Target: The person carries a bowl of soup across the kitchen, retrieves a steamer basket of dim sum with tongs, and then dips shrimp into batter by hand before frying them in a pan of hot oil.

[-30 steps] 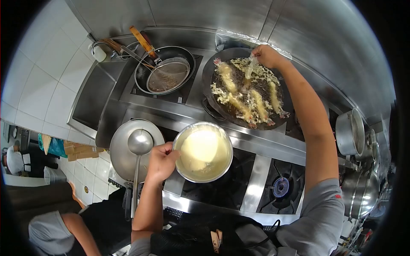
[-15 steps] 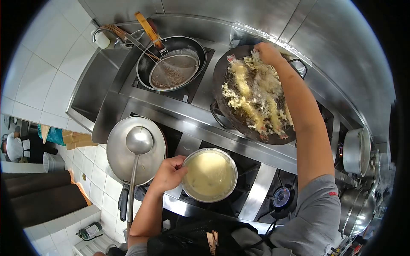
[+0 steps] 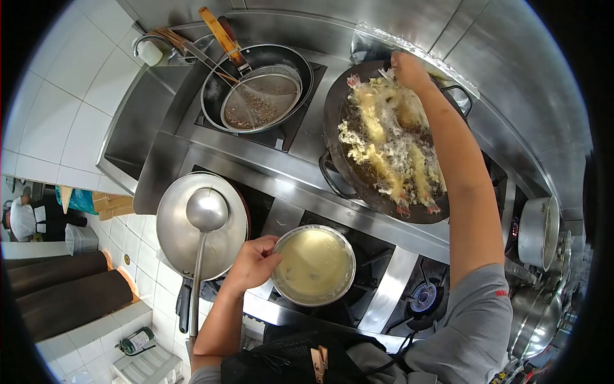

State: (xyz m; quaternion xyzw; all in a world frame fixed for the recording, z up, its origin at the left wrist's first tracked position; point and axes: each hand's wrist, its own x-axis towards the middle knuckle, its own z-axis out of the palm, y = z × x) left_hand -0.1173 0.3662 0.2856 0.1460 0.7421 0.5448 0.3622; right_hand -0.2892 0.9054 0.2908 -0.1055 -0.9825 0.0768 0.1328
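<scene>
My left hand (image 3: 254,262) pinches the left rim of a metal bowl (image 3: 345,281) filled with pale yellow batter (image 3: 313,259). Over the far edge of a large dark wok (image 3: 339,109) is my right hand (image 3: 409,69), its fingers closed; what they hold, if anything, is hidden beside the rim. Several long battered pieces with reddish tails (image 3: 368,115) lie among bubbling oil and loose yellow crumbs in the wok. My right forearm passes over the wok's right side.
A ladle (image 3: 208,210) rests in a pale pan (image 3: 169,217) at left. Behind it, a strainer (image 3: 262,99) sits over a black pan (image 3: 304,64). A lit burner (image 3: 423,297) is at lower right, pots (image 3: 538,232) further right. Another person (image 3: 24,217) stands far left.
My right hand has moved slightly up and right, toward the wok's far rim. My left hand stays on the bowl. The view has shifted a little.
</scene>
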